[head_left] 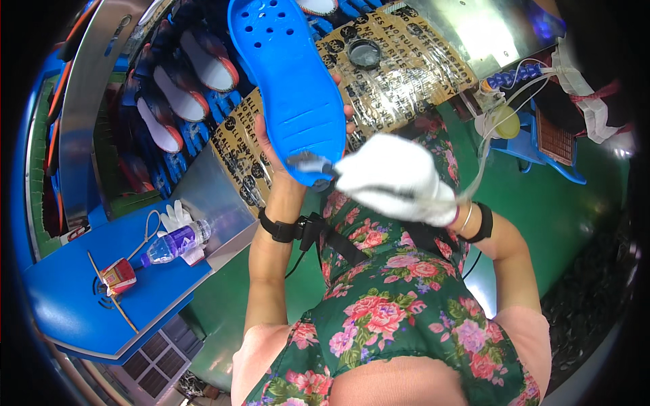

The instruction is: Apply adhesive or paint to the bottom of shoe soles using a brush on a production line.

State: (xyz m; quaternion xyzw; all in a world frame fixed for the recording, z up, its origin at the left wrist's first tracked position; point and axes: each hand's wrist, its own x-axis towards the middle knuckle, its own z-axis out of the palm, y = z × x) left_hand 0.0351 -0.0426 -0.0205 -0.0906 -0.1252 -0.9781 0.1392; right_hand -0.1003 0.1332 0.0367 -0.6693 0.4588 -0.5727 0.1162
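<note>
A blue foam shoe sole (305, 101) with several small holes at its toe end lies over my left hand (269, 152). That bare hand grips it from beneath, with fingertips showing along the right edge and the palm mostly hidden. My right hand (393, 174), in a white knitted glove, is closed around a small dark tool (313, 164) at the heel end. Motion blurs the tool's grey head, so its exact kind is unclear. Faint lines cross the sole's heel area. Behind the sole, a taped cardboard sheet (399, 71) covers the work surface.
Shoes with white soles (206, 64) stand in a rack at the upper left. A blue side table (68, 291) carries a plastic bottle (177, 242), a white glove (177, 216) and a small red box (119, 276). On the cardboard sits a black round ring (364, 54). A blue stool (548, 145) stands right.
</note>
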